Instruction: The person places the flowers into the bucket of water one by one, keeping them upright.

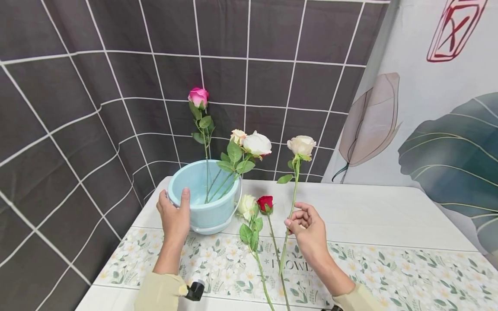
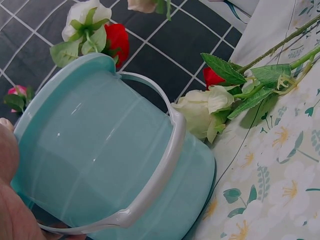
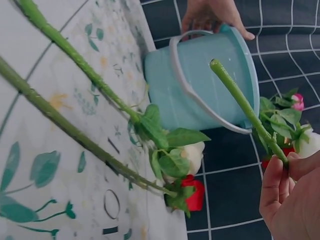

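Note:
My left hand [image 1: 173,216] holds the light blue bucket [image 1: 210,214] by the left side of its rim, thumb on top and fingers outside. Several artificial roses lean in the bucket, among them a pink rose [image 1: 199,97] standing tall and a white rose [image 1: 257,144] at the right. Between thumb and fingers my right hand [image 1: 309,229] pinches the green stem of a cream rose [image 1: 301,146], held upright right of the bucket. Its cut stem end [image 3: 216,64] shows in the right wrist view. A pale rose [image 1: 247,206] and a red rose [image 1: 266,204] lie on the table between my hands.
The white table [image 1: 373,211] carries a flower-patterned runner [image 1: 389,268] with printed lettering. A dark curtain with white grid lines [image 1: 272,82] hangs behind and at the left. At the right is a pale backdrop with large printed leaves [image 1: 455,151]. The bucket's white handle [image 2: 160,175] hangs down its side.

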Motion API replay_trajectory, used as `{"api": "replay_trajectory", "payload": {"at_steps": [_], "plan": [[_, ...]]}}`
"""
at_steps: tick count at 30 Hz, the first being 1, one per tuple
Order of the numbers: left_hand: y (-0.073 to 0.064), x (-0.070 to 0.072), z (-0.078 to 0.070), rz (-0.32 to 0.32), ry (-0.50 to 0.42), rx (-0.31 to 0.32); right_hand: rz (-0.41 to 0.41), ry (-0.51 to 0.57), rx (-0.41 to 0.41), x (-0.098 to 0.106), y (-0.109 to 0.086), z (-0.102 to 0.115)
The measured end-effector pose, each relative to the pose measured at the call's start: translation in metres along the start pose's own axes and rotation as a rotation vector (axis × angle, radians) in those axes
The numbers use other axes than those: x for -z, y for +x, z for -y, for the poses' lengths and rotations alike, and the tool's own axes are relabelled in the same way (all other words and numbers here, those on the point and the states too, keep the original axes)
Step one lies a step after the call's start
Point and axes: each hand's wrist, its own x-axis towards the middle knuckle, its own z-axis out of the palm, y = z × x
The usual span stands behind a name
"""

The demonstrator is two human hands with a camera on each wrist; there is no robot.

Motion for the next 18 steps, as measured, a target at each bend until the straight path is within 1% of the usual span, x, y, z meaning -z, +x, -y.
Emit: {"api": "replay_trajectory", "payload": {"at_steps": [18], "plan": [[0.000, 0.000, -0.001, 0.003, -0.005, -0.006, -0.074, 0.083, 0.155, -0.012, 0.017, 0.013]]}}
